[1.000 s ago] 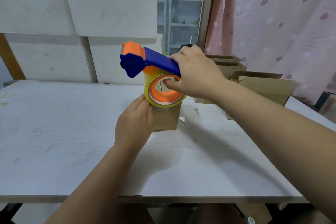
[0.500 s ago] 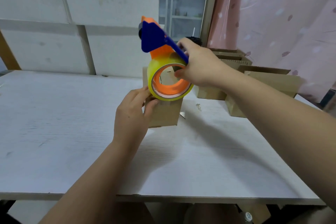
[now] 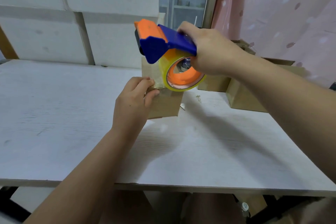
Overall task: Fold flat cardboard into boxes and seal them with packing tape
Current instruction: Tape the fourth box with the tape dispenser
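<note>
While left hand (image 3: 133,96) pinches tape end (image 3: 157,84) onto box (image 3: 167,104), right hand (image 3: 211,52) grips dispenser (image 3: 160,46), raised to draw strip taut.

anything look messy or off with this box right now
The tape end that the left hand pinches at the near top edge of the box looks bunched and wrinkled, not flat. Small scraps lie on the table just right of that box. The right hand grips the tape dispenser above it.

box (image 3: 164,104): on table (image 3: 54,114), near middle
tape dispenser (image 3: 163,45): just above box
other boxes (image 3: 243,96): on table, right of and behind box
</note>
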Motion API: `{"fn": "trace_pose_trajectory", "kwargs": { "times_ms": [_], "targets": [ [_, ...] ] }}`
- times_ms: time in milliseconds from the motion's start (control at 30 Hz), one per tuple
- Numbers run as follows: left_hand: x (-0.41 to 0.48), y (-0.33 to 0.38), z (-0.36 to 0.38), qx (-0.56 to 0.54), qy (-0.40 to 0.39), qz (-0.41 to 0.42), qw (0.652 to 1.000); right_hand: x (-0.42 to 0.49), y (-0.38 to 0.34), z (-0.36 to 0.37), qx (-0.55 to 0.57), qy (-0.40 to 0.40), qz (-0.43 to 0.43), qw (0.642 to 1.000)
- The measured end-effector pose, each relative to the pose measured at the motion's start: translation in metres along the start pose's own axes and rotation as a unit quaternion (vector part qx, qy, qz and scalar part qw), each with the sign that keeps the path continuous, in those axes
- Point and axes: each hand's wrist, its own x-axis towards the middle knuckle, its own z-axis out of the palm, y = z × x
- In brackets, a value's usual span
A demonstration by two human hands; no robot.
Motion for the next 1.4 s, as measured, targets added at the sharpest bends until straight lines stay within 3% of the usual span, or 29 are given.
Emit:
{"fn": "trace_pose_trajectory", "kwargs": {
  "times_ms": [133, 300, 500, 1200, 1400],
  "targets": [
    [0.004, -0.003, 0.0, -0.01, -0.01, -0.009, 1.0, 0.001, 0.015, -0.006, -0.052, 0.003, 0.013, 0.999],
    [0.004, -0.005, 0.002, -0.016, -0.012, -0.007, 1.0, -0.006, 0.026, 0.0, -0.039, 0.022, 0.004, 0.999],
    [0.008, -0.008, 0.002, -0.007, -0.025, -0.007, 1.0, -0.002, 0.035, 0.0, -0.072, -0.007, 0.012, 0.997],
    [0.006, -0.01, 0.002, 0.0, -0.029, 0.022, 0.999, -0.035, 0.064, 0.041, 0.101, -0.023, 0.099, 0.99],
    [0.008, -0.011, 0.003, 0.001, -0.029, 0.016, 0.999, -0.042, 0.07, 0.063, 0.161, 0.022, 0.113, 0.98]
  ]
}}
